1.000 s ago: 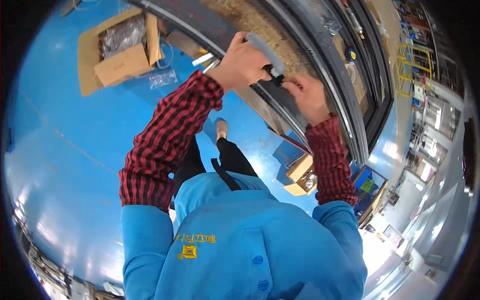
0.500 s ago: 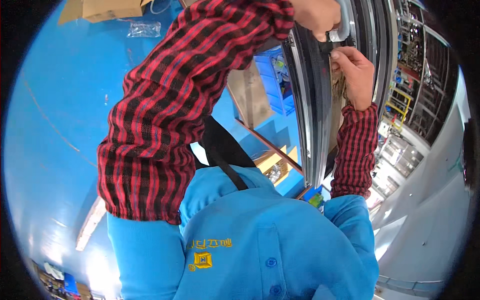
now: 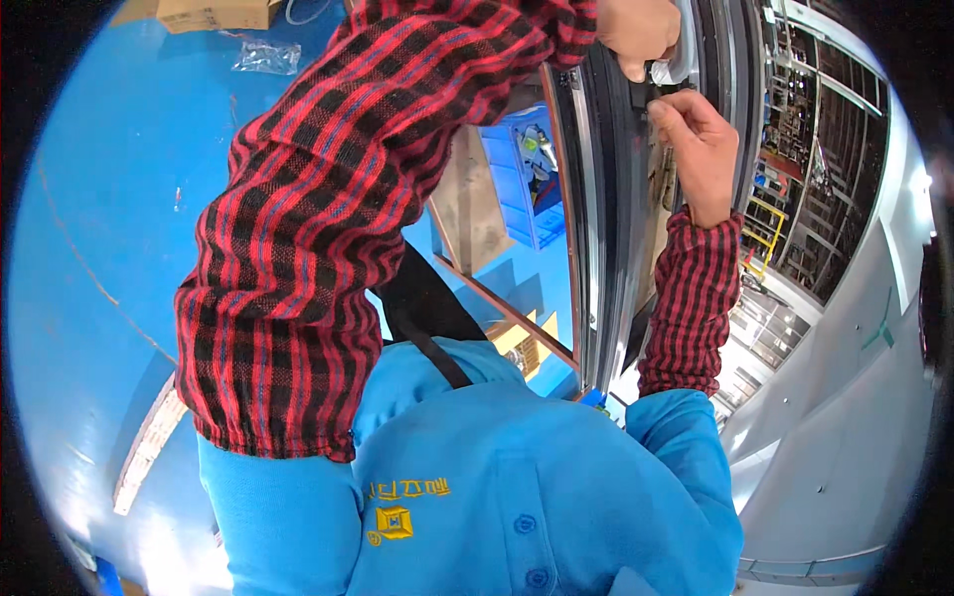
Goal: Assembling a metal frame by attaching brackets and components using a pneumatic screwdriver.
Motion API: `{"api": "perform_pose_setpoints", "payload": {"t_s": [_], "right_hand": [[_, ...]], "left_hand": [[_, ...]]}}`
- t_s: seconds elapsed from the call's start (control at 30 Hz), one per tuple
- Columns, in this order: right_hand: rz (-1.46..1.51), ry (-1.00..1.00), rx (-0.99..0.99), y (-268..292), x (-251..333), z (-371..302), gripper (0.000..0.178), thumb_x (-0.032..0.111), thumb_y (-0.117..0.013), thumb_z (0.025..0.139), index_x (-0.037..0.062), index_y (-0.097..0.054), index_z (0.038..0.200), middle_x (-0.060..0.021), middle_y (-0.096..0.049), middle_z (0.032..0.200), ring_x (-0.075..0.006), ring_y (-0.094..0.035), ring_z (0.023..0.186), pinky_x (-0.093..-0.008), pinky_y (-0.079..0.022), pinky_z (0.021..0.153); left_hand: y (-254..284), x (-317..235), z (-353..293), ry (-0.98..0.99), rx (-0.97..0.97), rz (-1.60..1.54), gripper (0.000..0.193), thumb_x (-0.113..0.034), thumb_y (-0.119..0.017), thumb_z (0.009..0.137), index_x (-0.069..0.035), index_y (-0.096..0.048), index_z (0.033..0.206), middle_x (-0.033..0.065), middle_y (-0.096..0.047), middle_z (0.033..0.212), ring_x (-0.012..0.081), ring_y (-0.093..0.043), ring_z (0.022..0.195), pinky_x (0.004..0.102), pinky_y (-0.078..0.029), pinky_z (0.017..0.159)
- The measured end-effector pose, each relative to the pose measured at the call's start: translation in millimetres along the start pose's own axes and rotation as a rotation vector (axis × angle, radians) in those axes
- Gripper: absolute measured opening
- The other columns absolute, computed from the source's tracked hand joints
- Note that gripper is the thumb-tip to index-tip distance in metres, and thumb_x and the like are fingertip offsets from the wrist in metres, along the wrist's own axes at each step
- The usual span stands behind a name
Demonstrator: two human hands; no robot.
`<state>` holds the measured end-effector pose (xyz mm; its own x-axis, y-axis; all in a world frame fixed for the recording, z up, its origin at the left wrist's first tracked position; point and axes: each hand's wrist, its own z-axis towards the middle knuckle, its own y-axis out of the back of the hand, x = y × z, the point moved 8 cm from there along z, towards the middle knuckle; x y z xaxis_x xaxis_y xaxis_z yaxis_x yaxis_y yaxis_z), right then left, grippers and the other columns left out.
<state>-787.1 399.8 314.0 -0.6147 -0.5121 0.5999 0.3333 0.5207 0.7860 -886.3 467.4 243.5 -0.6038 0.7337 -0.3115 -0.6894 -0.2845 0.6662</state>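
Observation:
My left hand (image 3: 641, 32) reaches across to the top of the view, its fingers curled at a tall dark frame of long metal profiles (image 3: 608, 149). A pale grey, translucent piece (image 3: 682, 62) shows beside its fingers; what they grip is hidden. Just below, my right hand (image 3: 704, 139) is closed, thumb and forefinger pinched together at the frame's dark inner strip (image 3: 646, 96). Anything between those fingertips is too small to make out. Both forearms wear red-and-black checked sleeve covers.
Left of the frame, a blue plastic crate (image 3: 517, 184) holding small parts stands by a brown board (image 3: 467, 214). A cardboard box (image 3: 217, 14) and a clear plastic bag (image 3: 266, 58) lie on the blue floor (image 3: 109, 228). Metal racks (image 3: 840, 169) stand on the right.
The view has shifted slightly, so the frame, crate and floor items appear further left. Both hands keep nearly the same place on the frame; the right fingertips have moved slightly left.

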Motion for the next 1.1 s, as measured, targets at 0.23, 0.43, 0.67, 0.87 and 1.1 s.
{"api": "perform_pose_setpoints", "payload": {"t_s": [0.23,0.43,0.67,0.87,1.1], "right_hand": [[0.133,-0.098,0.214,0,-4,9,0.012,0.009,-0.070,0.090,0.0057,-0.061,0.081,0.0017,-0.055,0.069,-0.0058,-0.045,0.060,-0.0196,-0.037,0.057],[0.229,-0.225,0.107,-7,-8,9,0.013,0.006,-0.069,0.079,0.0081,-0.057,0.074,0.0004,-0.054,0.062,-0.0091,-0.048,0.048,-0.0217,-0.037,0.045],[0.365,-0.262,0.040,-19,-38,-5,0.016,0.012,-0.072,0.081,0.0058,-0.057,0.084,-0.0012,-0.054,0.065,-0.0119,-0.049,0.053,-0.0255,-0.041,0.050],[0.403,-0.227,0.057,48,-22,6,0.026,0.025,-0.077,0.082,0.0050,-0.063,0.092,-0.0032,-0.061,0.072,-0.0133,-0.054,0.065,-0.0275,-0.046,0.062],[-0.729,-0.409,-0.541,274,-268,105,0.029,0.025,-0.063,0.085,0.0080,-0.069,0.107,-0.0103,-0.068,0.106,-0.0320,-0.063,0.098,-0.0419,-0.051,0.082]], "left_hand": [[43,-41,-37,0.395,-0.058,-0.702,0.024,-0.021,-0.074,0.072,-0.004,-0.071,0.088,0.0082,-0.067,0.073,0.0278,-0.057,0.063,0.0406,-0.048,0.062],[93,-63,-54,0.389,-0.042,0.259,0.022,-0.031,-0.070,0.064,-0.020,-0.069,0.083,0.0008,-0.065,0.084,0.0241,-0.057,0.092,0.0455,-0.033,0.097],[85,-65,-47,0.425,0.001,0.083,0.021,-0.029,-0.073,0.067,-0.023,-0.073,0.087,-0.0010,-0.067,0.097,0.0280,-0.057,0.102,0.0552,-0.028,0.105],[90,-68,-42,0.483,0.168,0.024,0.035,-0.032,-0.075,0.067,-0.027,-0.069,0.101,-0.0070,-0.061,0.107,0.0253,-0.049,0.110,0.0558,-0.024,0.107],[93,-72,-27,0.529,0.266,-0.032,0.026,-0.030,-0.072,0.072,-0.028,-0.070,0.097,-0.0092,-0.062,0.109,0.0223,-0.048,0.109,0.0524,-0.024,0.105]]}}
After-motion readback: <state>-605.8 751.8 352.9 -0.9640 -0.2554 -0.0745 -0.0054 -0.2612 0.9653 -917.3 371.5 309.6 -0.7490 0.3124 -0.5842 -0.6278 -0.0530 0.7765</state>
